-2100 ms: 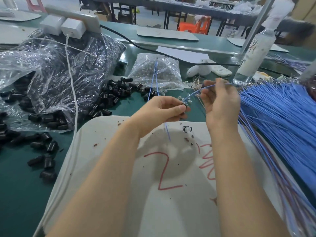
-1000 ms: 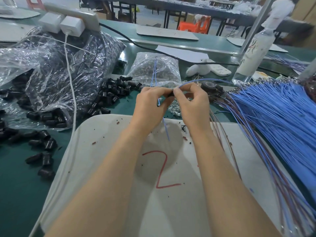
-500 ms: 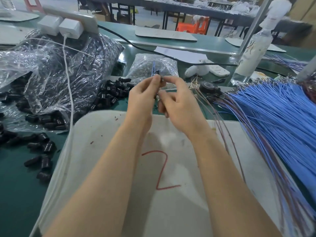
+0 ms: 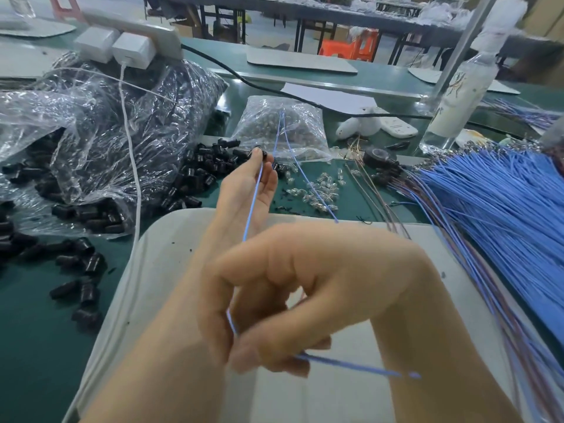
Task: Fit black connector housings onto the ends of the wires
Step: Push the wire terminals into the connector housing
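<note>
The person's left hand (image 4: 251, 186) reaches out over the far edge of the white mat (image 4: 158, 270), fingers close together. Its fingertips (image 4: 258, 154) pinch the far end of one blue wire (image 4: 251, 206). A black connector housing (image 4: 264, 154) shows right at those fingertips, though I cannot tell whether it is seated on the wire. The wire runs back across the palm and wrist towards the right hand (image 4: 308, 285). That hand is raised close over the middle of the mat with its fingers curled, pinching the same wire between thumb and fingers. The wire's loose tail sticks out to the right below it, blurred.

Loose black housings (image 4: 198, 174) lie heaped on the green tabletop (image 4: 30, 346) just left of the left hand, and more are scattered towards the left edge. They spill from a big crumpled plastic bag (image 4: 122, 132) near the far left corner. A small clear bag (image 4: 285, 126) sits beyond the left hand, with two more blue wires lying against it. Small clear parts (image 4: 323, 184) are strewn just past the mat's far edge. A thick bundle of blue wires (image 4: 503, 215) fans along the right edge. A roll of black tape (image 4: 378, 155) lies at the bundle's far tip, with a spray bottle (image 4: 457, 96) standing behind.
</note>
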`<state>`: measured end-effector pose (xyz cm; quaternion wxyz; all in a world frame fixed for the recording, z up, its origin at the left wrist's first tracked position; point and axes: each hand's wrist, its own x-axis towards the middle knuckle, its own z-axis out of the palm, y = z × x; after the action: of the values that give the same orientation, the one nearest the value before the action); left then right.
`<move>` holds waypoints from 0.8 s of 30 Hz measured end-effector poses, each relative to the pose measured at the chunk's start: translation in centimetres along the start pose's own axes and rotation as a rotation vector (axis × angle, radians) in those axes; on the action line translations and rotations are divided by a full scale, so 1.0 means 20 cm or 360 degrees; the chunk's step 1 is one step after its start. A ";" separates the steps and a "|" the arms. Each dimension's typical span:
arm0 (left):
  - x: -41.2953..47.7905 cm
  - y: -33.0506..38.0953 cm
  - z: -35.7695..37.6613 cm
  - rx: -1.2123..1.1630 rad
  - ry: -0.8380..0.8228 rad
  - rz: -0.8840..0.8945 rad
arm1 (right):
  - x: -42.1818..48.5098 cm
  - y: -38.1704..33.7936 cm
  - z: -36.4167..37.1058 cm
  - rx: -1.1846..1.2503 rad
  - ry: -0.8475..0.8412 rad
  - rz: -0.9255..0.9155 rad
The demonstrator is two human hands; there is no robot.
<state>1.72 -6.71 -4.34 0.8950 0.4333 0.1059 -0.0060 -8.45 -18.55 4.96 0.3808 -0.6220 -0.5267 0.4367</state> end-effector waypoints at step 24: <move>-0.25 0.02 0.14 0.0556 -0.0311 0.0314 | 0.07 0.53 -0.25 0.0188 0.2427 0.0442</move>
<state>-2.54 -8.95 -1.42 0.8087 0.5873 -0.0271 0.0214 -0.26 -18.94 -3.47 0.6123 -0.7894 -0.0123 -0.0408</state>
